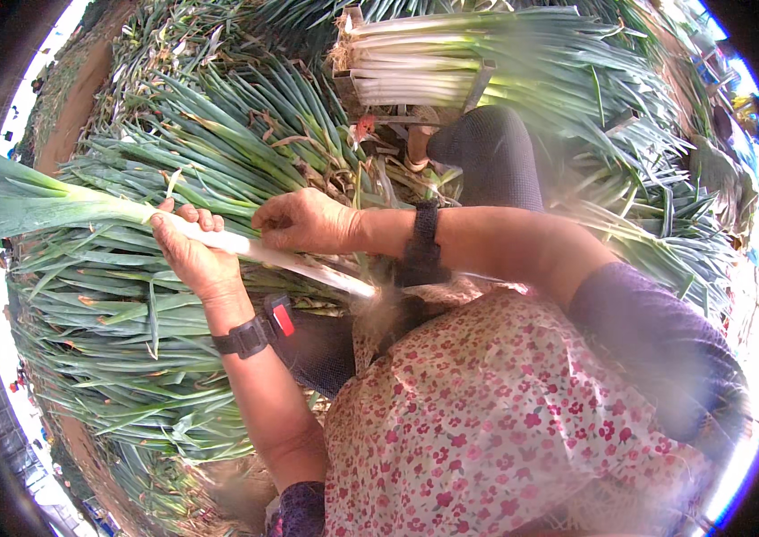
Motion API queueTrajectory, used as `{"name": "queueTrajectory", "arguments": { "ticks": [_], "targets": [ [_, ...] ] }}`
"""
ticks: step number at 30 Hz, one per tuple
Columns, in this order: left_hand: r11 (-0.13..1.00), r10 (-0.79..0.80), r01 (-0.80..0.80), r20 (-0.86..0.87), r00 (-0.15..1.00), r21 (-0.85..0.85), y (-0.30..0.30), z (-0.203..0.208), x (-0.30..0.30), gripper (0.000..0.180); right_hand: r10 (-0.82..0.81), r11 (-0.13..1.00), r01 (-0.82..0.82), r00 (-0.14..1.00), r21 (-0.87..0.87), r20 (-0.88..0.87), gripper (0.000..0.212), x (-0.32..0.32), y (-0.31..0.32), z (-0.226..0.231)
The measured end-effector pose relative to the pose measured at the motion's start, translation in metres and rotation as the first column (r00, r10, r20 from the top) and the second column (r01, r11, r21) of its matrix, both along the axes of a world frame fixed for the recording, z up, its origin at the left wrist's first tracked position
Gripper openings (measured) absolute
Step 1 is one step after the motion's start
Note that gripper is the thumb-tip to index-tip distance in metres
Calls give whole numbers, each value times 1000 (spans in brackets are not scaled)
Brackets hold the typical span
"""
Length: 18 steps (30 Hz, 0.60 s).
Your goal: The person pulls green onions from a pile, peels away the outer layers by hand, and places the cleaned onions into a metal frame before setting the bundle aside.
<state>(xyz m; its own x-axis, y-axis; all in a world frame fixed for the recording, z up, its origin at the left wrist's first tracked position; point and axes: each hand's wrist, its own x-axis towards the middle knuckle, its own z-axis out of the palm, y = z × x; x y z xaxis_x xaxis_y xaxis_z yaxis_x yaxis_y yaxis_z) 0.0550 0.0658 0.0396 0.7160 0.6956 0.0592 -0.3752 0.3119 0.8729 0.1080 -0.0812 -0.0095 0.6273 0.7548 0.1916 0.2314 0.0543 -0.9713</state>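
A long leek (254, 249) lies slantwise in front of me, its green leaves fanning to the left and its white root end reaching toward my lap. My left hand (196, 251) is wrapped round the upper part of the white shaft, just below the leaves. Close above the shaft's middle is my right hand (311, 220), its fingers curled in. Whether anything is pinched in those fingers is hidden. Wrist straps sit on both forearms.
Piles of untrimmed leeks (129, 322) cover the ground on the left. A metal-framed rack (478, 85) beyond my knee holds a stack of cleaned leeks (424, 58). More leek leaves (666, 242) lie on the right. A floral apron (487, 403) covers my lap.
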Motion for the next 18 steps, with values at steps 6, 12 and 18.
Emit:
{"name": "queueTrajectory", "arguments": {
  "ticks": [6,12,18],
  "targets": [
    [999,49,-48,-31,998,19,-5,-2,0,34,-38,994,71,938,-82,344,18,-3,10,-2],
    [1000,20,-19,10,1000,-17,15,4,-8,37,140,983,-74,897,169,-419,15,5,-5,-17],
    [999,42,-42,68,997,7,35,2,-21,42,183,981,-38,516,191,-837,20,5,-25,-15]
  ]
}}
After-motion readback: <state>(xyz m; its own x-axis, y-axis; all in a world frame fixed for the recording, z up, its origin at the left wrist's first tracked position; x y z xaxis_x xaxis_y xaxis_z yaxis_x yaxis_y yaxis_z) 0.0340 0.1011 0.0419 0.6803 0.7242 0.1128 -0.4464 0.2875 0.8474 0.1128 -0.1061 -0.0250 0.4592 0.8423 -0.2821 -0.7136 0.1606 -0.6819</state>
